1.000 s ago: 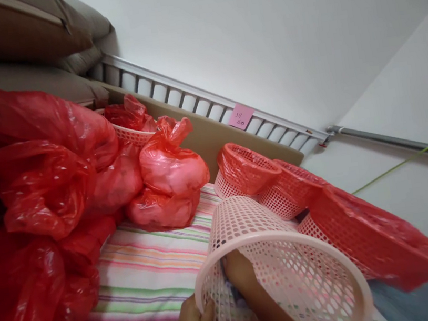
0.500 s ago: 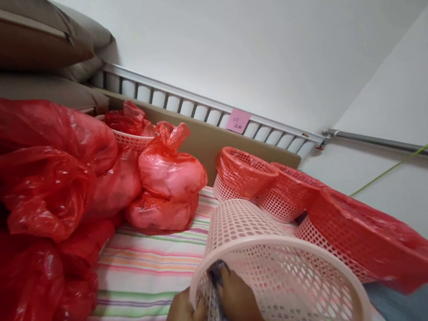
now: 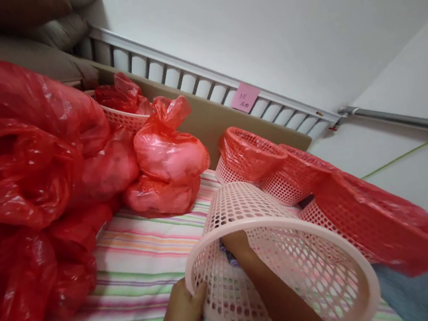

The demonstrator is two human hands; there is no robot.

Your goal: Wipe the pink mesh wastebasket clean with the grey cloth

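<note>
A pale pink perforated plastic basket (image 3: 274, 220) lies tilted on the striped sheet, its mouth turned towards me. My left hand (image 3: 184, 305) grips the rim at its left side, thumb on the inside. Deep within the basket, my right hand (image 3: 237, 243) is closed on a dark purplish cloth (image 3: 229, 256), pressed near the inner wall. The rim and wall hide part of that hand's fingers.
Several pink baskets lined with red bags (image 3: 252, 150) stand in a row at the right. Filled red plastic bags (image 3: 169, 156) are heaped at the left. Behind runs a white railing (image 3: 187, 84) with a pink note (image 3: 245, 97). Striped sheet (image 3: 138, 245) covers the surface.
My right hand has gone deeper into the basket with the cloth, away from the left rim. My left hand stays at the rim. The view has shifted slightly.
</note>
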